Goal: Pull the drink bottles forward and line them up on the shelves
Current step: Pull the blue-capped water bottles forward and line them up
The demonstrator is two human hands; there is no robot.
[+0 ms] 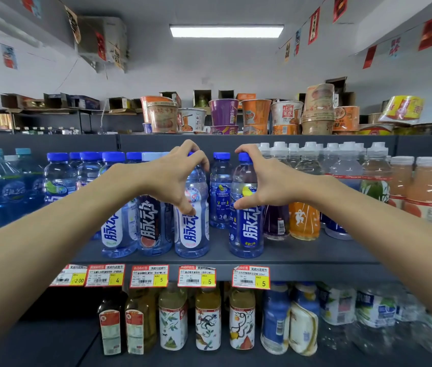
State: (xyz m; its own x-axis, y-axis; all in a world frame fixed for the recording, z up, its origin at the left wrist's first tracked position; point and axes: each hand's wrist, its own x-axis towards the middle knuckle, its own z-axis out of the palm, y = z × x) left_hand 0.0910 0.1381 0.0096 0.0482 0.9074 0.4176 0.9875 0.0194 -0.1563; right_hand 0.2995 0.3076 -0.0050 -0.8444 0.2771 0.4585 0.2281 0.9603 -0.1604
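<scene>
Left bottle: the blue-capped bottle (193, 234) stands at the front of the middle shelf (302, 252), close against a dark-labelled neighbour (154, 226).
Right bottle: its twin (248, 234) stands level with it, with an open gap between the two.
My left hand (175, 176): fingers hooked over the cap and thumb pressed on the label lower down, so I have a narrow grip on the left bottle.
My right hand (265, 178): a mirror of it, with fingers curled over the cap and thumb against the body of the right bottle.
Tipping: I hold both bottles high. A quick pull would probably bring the tops toward me before the bases slide.
Edge: both bases look near the front lip. Pulling much more could drop them past the price tags (196, 276) onto the shelf below.
Slip: the plastic looks smooth, and my thumbs may skid on the labels.
Neighbours: swinging the right bottle sideways could knock the purple bottle (275, 221) just beside it.
Row: the back bottle (220, 192) sits behind the gap. Closing the gap first would trap it there.
</scene>
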